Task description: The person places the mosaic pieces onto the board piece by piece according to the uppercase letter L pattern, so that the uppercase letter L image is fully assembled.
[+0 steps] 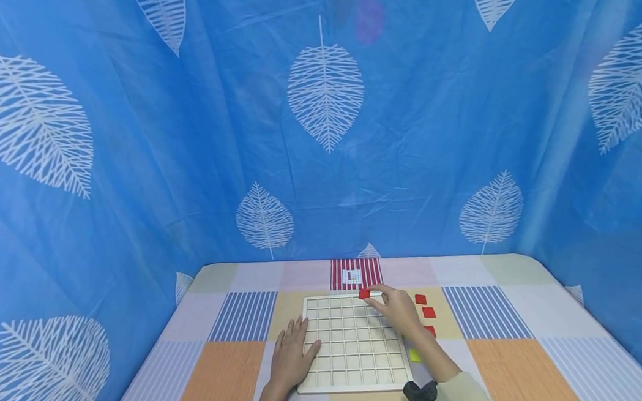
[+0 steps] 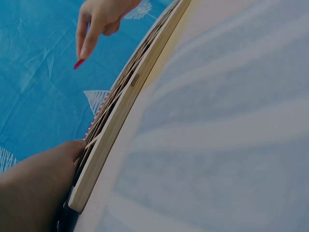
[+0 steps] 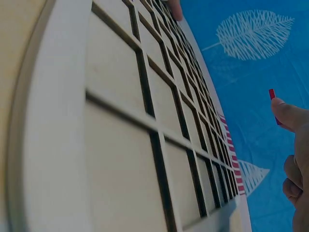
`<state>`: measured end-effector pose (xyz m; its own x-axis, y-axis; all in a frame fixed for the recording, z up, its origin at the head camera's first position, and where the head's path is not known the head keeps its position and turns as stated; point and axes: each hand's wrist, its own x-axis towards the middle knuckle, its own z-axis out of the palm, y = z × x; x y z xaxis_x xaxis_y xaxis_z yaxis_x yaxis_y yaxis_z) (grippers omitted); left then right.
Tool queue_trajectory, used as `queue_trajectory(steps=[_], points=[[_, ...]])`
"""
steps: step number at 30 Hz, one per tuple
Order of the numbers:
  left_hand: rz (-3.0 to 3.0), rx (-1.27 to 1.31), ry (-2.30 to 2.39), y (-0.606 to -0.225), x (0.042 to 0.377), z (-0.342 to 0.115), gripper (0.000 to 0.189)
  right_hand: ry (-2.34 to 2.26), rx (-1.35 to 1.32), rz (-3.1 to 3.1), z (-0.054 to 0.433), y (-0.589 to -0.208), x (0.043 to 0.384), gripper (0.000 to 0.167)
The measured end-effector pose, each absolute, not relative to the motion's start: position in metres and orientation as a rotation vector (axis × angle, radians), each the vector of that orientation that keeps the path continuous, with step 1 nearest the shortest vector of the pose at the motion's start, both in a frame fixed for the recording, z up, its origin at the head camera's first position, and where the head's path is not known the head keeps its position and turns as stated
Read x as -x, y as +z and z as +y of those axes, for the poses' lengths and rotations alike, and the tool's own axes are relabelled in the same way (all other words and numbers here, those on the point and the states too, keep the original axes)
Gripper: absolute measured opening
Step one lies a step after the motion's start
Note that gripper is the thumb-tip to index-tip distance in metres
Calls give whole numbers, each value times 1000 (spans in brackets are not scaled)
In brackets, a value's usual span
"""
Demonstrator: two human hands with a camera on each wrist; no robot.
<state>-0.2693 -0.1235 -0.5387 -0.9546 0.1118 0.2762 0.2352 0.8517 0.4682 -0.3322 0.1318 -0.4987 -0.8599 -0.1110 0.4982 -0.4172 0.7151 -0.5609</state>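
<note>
A small red square tile (image 1: pixel 364 294) is pinched between the thumb and finger of my right hand (image 1: pixel 401 314), above the far part of a pale wooden grid board (image 1: pixel 356 389). In the right wrist view, the red tile (image 3: pixel 272 93) shows edge-on, raised off the board. My left hand (image 1: pixel 293 357) rests at the board's left edge with its fingers extended and thumb on the rim. The left wrist view shows the left hand (image 2: pixel 43 174) against the board's side (image 2: pixel 118 125). Every visible square of the grid is bare wood.
Right of the board lie red tiles (image 1: pixel 420 299), partly under the right forearm, and a yellow tile (image 1: pixel 415 355). A small card with a grid pattern (image 1: pixel 351 276) lies beyond the board. A patchwork cloth (image 1: pixel 221 378) covers the table; blue curtains (image 1: pixel 331 181) surround it.
</note>
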Motion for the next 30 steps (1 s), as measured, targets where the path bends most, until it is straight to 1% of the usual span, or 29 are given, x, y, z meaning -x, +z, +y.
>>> queue_trajectory(steps=[17, 24, 30], points=[[-2770, 279, -720, -542, 271, -124, 61, 940, -538, -2614, 83, -516, 345, 33], [-2773, 276, -729, -541, 270, -123, 62, 905, -566, -2666, 75, -524, 344, 30], [-2778, 258, -719, -541, 270, -124, 62, 880, -562, -2665, 72, -524, 342, 29]])
